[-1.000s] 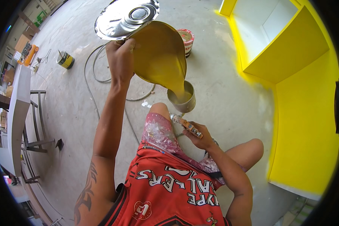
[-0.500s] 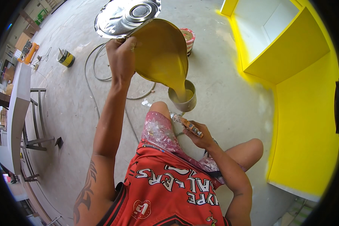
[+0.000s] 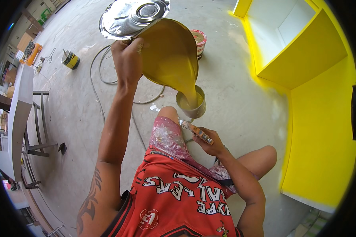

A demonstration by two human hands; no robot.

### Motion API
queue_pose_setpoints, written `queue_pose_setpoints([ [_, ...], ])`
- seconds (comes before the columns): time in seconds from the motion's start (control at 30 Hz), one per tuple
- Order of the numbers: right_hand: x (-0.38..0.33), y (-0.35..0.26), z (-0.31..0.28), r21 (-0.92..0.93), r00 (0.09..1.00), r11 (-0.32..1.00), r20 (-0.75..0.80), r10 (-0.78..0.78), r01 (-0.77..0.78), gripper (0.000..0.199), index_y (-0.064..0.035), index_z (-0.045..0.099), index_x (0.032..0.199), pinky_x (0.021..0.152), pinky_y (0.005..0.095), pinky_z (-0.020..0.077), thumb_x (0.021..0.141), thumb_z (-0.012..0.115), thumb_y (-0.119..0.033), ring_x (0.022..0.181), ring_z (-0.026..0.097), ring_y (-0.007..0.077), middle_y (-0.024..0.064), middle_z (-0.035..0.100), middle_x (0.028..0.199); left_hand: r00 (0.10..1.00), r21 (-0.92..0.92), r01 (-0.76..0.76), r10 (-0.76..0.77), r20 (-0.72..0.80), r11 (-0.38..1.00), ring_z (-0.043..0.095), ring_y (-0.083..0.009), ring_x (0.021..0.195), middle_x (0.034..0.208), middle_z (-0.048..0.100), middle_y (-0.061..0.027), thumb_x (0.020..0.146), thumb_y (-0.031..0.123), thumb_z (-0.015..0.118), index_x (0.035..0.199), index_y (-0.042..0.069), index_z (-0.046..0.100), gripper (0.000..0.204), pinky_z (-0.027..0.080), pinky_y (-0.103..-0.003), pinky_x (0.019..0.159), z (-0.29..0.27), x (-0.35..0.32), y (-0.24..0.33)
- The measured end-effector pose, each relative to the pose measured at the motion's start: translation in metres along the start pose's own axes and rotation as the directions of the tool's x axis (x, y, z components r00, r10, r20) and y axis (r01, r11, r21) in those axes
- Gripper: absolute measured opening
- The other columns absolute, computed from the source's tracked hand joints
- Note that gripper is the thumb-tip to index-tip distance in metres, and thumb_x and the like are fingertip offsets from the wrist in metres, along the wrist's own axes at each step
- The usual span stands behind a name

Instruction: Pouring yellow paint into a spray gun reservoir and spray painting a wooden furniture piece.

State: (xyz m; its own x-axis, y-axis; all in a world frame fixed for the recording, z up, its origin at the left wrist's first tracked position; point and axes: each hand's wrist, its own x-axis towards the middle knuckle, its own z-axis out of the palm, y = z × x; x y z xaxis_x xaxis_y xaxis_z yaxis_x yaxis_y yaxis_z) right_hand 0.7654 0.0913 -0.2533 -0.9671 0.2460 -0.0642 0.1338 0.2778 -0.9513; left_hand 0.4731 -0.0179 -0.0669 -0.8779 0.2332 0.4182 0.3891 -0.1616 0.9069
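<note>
Slanting rightward toward cup [image 3: 192, 112]: can [image 3: 166, 53] in left fingers [image 3: 137, 44]; right fingers [image 3: 198, 139] clasp likely brush [image 3: 196, 130].

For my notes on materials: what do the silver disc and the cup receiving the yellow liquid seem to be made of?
Silver disc: likely shiny metal, judging by mirror-like glints and pressed rings.
Cup: dull grey, perhaps metal or plastic; its smooth wall leaves this open.

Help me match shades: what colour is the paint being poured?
The paint is mustard yellow, clearest in the head view.
</note>
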Motion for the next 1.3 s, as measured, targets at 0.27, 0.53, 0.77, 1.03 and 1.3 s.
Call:
queue_pose_setpoints([
  [0.27,0.002,-0.002,0.003,0.030,0.999,0.999,-0.027,-0.044,0.045,0.028,-0.0002,0.066,0.116,0.073,0.0321,0.0533,0.092,0.070,-0.015,0.080,0.068,0.0197,0.0115,0.071,0.091,1.000,-0.047,0.016,-0.016,0.008,0.999,0.054,-0.0109,0.059,0.068,0.065,-0.0050,0.078,0.008,0.057,0.075,-0.009,0.069,0.020,0.040,-0.026,0.057,-0.006,0.001,0.000],
  [0.53,0.002,0.001,0.004,0.038,0.996,0.995,-0.021,-0.089,0.090,0.028,-0.0003,0.066,0.117,0.073,0.0322,0.0533,0.092,0.070,-0.013,0.078,0.068,0.0196,0.0113,0.071,0.090,0.996,-0.097,0.082,-0.078,0.041,0.992,0.054,-0.0118,0.056,0.069,0.064,-0.0066,0.078,0.005,0.056,0.075,-0.009,0.067,0.018,0.040,-0.026,0.053,-0.011,0.002,0.011],
  [0.77,0.002,-0.002,0.005,0.014,0.982,0.983,-0.055,-0.183,0.184,0.025,-0.0020,0.066,0.114,0.071,0.0344,0.0533,0.094,0.068,-0.016,0.076,0.069,0.0250,0.0117,0.069,0.088,0.949,-0.330,0.310,-0.311,0.051,0.892,0.055,-0.0169,0.054,0.071,0.058,-0.0078,0.079,0.002,0.054,0.074,-0.003,0.060,0.009,0.045,-0.031,0.048,-0.024,0.006,0.002],
  [1.03,0.005,0.003,0.002,-0.013,0.973,0.973,-0.005,-0.230,0.230,0.022,-0.0009,0.066,0.111,0.071,0.0333,0.0540,0.092,0.069,-0.011,0.077,0.069,0.0234,0.0111,0.070,0.089,0.887,-0.501,0.398,-0.463,-0.004,0.768,0.058,-0.0184,0.062,0.074,0.057,-0.0091,0.078,-0.001,0.051,0.072,-0.001,0.059,0.009,0.047,-0.034,0.051,-0.060,-0.004,-0.059],
  [1.3,-0.005,0.004,-0.002,0.055,0.975,0.973,-0.016,-0.222,0.223,0.022,0.0017,0.066,0.113,0.074,0.0299,0.0529,0.092,0.067,-0.007,0.082,0.066,0.0152,0.0079,0.071,0.093,0.829,-0.596,0.251,-0.487,-0.274,0.763,0.064,-0.0256,0.075,0.090,0.061,-0.0130,0.076,-0.001,0.050,0.091,-0.006,0.060,0.019,0.054,-0.035,0.067,-0.147,-0.056,-0.114],
])
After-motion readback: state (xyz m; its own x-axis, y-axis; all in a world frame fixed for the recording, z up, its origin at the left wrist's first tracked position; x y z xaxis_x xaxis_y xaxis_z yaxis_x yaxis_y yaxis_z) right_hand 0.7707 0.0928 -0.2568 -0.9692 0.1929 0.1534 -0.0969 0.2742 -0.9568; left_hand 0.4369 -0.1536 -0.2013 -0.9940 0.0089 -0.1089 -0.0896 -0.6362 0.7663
